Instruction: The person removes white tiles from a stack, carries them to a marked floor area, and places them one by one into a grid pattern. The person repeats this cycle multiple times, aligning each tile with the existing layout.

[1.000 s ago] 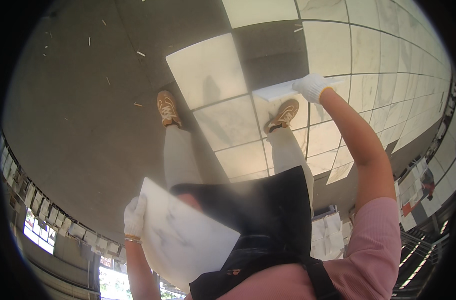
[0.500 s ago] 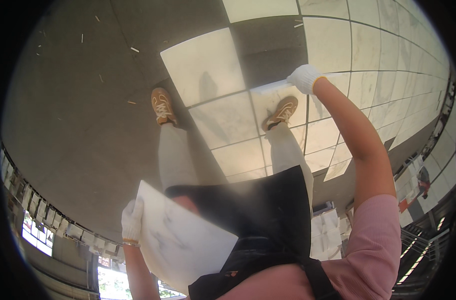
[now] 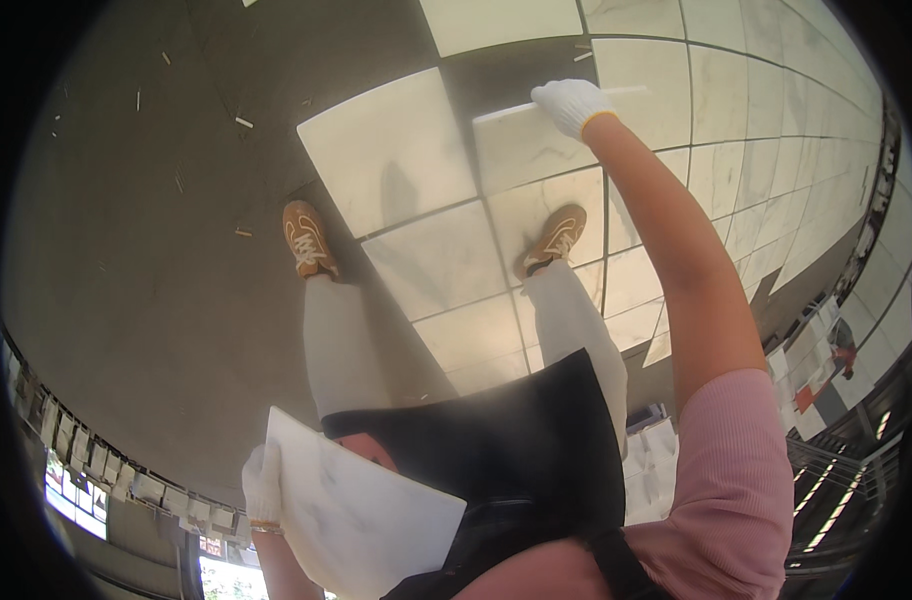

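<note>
left hand (image 3: pixel 263 483): low, close to the body, white glove on, fingers curled shut around what it holds, forearm going down out of view | right hand (image 3: pixel 573 103): white glove on, arm bare and stretched far out and down, fingers bent over an edge, pink sleeve at the shoulder

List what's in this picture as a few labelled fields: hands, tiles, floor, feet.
left hand: gloved, holds a white marble tile against the body
right hand: gloved, arm stretched out, grips the edge of a tilted tile
floor: grey bare part, laid pale tiles beside it
feet: tan shoes, one on grey, one on tiles
clothing: black apron, pink sleeve
</note>
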### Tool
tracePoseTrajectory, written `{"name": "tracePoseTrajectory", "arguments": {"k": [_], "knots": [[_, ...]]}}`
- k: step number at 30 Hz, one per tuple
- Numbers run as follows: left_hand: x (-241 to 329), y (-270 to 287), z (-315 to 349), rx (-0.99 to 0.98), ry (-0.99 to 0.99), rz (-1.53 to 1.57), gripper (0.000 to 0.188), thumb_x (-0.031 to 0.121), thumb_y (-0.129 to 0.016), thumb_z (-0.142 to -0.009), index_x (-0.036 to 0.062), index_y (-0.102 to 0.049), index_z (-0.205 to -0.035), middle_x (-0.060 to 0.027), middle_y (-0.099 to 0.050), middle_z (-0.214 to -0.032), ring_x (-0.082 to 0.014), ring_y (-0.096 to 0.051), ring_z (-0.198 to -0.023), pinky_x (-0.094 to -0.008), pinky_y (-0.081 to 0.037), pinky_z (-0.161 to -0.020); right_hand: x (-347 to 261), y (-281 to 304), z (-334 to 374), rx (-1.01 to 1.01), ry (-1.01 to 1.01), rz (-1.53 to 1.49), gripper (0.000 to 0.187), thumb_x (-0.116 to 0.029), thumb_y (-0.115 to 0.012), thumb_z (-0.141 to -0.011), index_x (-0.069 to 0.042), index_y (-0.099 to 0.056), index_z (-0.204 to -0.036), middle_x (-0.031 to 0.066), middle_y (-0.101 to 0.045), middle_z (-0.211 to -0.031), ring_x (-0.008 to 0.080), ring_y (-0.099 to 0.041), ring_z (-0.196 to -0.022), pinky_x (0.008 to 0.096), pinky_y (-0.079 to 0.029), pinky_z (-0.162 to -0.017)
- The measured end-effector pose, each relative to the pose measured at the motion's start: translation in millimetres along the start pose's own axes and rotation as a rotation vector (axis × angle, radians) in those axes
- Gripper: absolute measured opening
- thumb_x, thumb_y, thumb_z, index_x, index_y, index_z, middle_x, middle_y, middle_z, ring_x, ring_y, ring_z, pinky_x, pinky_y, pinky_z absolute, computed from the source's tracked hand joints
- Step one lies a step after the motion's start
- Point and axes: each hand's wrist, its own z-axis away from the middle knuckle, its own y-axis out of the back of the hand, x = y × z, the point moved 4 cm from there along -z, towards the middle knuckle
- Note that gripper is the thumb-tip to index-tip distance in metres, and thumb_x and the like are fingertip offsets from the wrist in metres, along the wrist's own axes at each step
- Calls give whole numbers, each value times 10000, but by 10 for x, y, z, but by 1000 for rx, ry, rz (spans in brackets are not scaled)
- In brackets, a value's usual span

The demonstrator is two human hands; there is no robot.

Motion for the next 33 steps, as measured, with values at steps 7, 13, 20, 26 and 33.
{"name": "tracePoseTrajectory", "arguments": {"k": [7, 13, 20, 26, 33], "knots": [[-76, 67, -59, 85, 88, -42, 510, 414, -568, -1027, -65, -645, -870, -78, -569, -729, -166, -484, -729, -364, -427, -680, 63, -49, -619, 120, -82, -36, 231, -40, -602, -912, -110, -690, -1113, 111, -748, -1092, 304, -719, -1059, 439, -532, -917], [-120, 85, -103, 141, 115, -97, 514, 424, -574, -1025, -75, -674, -954, -141, -658, -811, -224, -571, -779, -395, -474, -765, 169, -257, -1240, -77, -166, -72, 310, -82, -558, -942, -134, -678, -1223, 102, -730, -1200, 301, -687, -1150, 434, -488, -1001], [-115, 85, -129, 112, 171, -103, 491, 390, -555, -1033, -86, -676, -1013, -179, -681, -905, -273, -608, -858, -403, -482, -823, 252, -486, -1556, -14, -169, -105, 373, -80, -580, -917, -156, -654, -1274, 124, -729, -1162, 325, -698, -1092, 449, -554, -922], [-76, 67, -133, 126, 122, -94, 494, 389, -547, -1032, -88, -652, -959, -158, -640, -846, -251, -567, -805, -400, -462, -771, 319, -510, -1621, -18, -205, -161, 389, -78, -532, -948, -182, -652, -1302, 114, -723, -1197, 340, -689, -1113, 446, -554, -941], [-89, 159, -175, 85, 156, -102, 511, 419, -544, -1027, -72, -620, -904, -116, -580, -786, -195, -485, -751, -375, -428, -710, 271, -519, -1531, 78, -159, -129, 330, -56, -520, -954, -154, -666, -1233, 121, -711, -1210, 344, -683, -1113, 452, -562, -915]]}}
